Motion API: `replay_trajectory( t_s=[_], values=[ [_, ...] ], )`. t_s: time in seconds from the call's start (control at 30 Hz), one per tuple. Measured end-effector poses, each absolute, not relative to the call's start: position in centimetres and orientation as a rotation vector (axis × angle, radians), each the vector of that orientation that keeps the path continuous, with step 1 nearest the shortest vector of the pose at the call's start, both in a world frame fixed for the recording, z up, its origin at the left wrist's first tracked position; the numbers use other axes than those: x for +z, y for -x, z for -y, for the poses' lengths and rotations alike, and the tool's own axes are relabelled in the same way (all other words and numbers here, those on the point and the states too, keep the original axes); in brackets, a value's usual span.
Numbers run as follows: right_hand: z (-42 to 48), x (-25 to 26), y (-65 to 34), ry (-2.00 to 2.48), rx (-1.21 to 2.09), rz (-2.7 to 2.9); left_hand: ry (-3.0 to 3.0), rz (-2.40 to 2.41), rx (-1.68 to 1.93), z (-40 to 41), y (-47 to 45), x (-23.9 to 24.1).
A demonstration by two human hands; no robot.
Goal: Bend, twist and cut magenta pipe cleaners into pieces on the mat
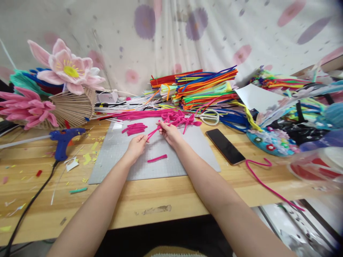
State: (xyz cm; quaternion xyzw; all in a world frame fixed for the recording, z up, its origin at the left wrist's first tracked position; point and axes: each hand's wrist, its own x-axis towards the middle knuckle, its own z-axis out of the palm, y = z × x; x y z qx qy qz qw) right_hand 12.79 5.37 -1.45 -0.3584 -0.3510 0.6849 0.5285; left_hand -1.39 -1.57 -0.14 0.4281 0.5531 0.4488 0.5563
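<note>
Both hands work over a grey cutting mat [112, 167]. My left hand [137, 147] pinches the near end of a magenta pipe cleaner [153, 133]. The fingers of my right hand [169, 132] are closed on its far end. Below them on the mat lies a single short magenta piece [157, 158]. To the left sits a pile of short cut magenta pieces [134, 129]. Just beyond my right hand is a heap of bent magenta pipe cleaners [179, 117], partly hidden by it. Long magenta pipe cleaners [134, 114] stretch along the mat's far edge.
White-handled scissors [210, 117] and a black phone [225, 146] lie on the right. A blue glue gun [63, 141] rests at left, its cord trailing forward. Bundles of coloured pipe cleaners [206, 87] are stacked behind. A pink fuzzy flower [66, 67] stands back left.
</note>
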Motion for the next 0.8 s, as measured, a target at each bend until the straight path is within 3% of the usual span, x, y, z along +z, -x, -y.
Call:
replay_trajectory(
  t_s=[0.2,0.53,0.8],
  values=[
    [-6.1,-0.7,-14.0,0.92,1.613,0.78,-0.996,-1.264,1.042,1.8,1.2,0.3],
    [-5.6,0.3,-14.3,0.735,1.888,0.728,-0.954,-1.087,0.868,1.8,0.9,0.9],
    [-4.6,1.0,-13.0,0.706,1.863,0.865,-0.906,-1.028,0.979,1.1,-0.4,1.4]
  ],
)
